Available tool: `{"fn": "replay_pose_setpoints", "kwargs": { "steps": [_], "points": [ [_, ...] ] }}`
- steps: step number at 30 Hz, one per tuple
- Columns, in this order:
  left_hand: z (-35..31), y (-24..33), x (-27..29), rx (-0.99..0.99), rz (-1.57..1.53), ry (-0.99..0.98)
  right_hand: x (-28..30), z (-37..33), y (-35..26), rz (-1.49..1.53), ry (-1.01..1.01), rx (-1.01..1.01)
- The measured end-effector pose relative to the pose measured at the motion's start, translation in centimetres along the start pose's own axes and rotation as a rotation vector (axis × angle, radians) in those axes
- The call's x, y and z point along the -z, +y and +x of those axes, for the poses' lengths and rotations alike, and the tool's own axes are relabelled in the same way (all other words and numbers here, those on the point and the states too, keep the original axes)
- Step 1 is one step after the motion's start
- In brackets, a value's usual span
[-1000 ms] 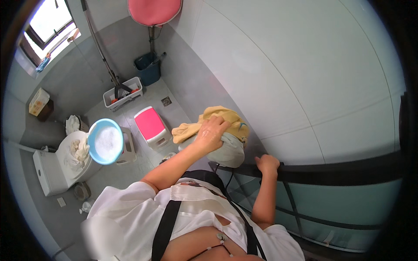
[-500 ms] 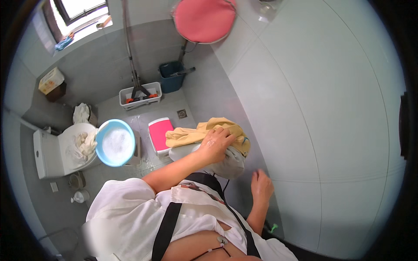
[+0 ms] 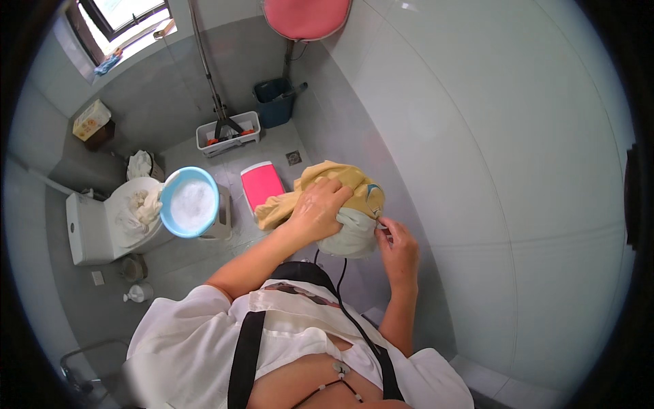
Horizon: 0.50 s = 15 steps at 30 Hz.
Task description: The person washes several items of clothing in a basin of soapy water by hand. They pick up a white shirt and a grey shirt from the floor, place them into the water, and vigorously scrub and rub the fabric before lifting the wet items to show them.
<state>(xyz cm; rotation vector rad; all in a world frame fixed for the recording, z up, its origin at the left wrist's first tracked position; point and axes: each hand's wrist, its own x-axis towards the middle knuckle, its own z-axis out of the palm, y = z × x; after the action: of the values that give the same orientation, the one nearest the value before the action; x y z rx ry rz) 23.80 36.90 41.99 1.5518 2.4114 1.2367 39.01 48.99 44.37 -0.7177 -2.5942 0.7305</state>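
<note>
A yellow cloth with a blue-and-white mark lies bunched over a light grey, rounded cloth-covered thing in front of my body. My left hand lies on top with its fingers curled into the yellow cloth, gripping it. At the right edge, where yellow meets grey, my right hand pinches the cloth's rim between thumb and fingers. One end of the yellow cloth trails left over a red-topped stool. What lies beneath the grey covering is hidden.
Left of the stool stands a blue basin of foamy water on a stand. Beside it, pale clothes lie on a white toilet. A mop stands in a white tub, near a dark teal bucket. A tiled wall rises at right.
My right hand has come up from beside the wall and taken hold of the cloth's right edge. My left hand has shifted slightly left, still on the yellow cloth. The view has shifted a little.
</note>
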Motion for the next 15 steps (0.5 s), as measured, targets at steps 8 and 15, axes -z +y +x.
{"fn": "replay_pose_setpoints", "kwargs": {
  "steps": [8,15],
  "points": [
    [-4.7,2.7,2.3,-0.220,-0.110,-0.114,-0.2,-7.6,-4.8,-0.239,-0.024,-0.001],
    [-9.4,4.5,4.4,-0.287,-0.098,-0.064,0.2,-12.8,-8.5,-0.170,0.058,0.000]
  ]
}}
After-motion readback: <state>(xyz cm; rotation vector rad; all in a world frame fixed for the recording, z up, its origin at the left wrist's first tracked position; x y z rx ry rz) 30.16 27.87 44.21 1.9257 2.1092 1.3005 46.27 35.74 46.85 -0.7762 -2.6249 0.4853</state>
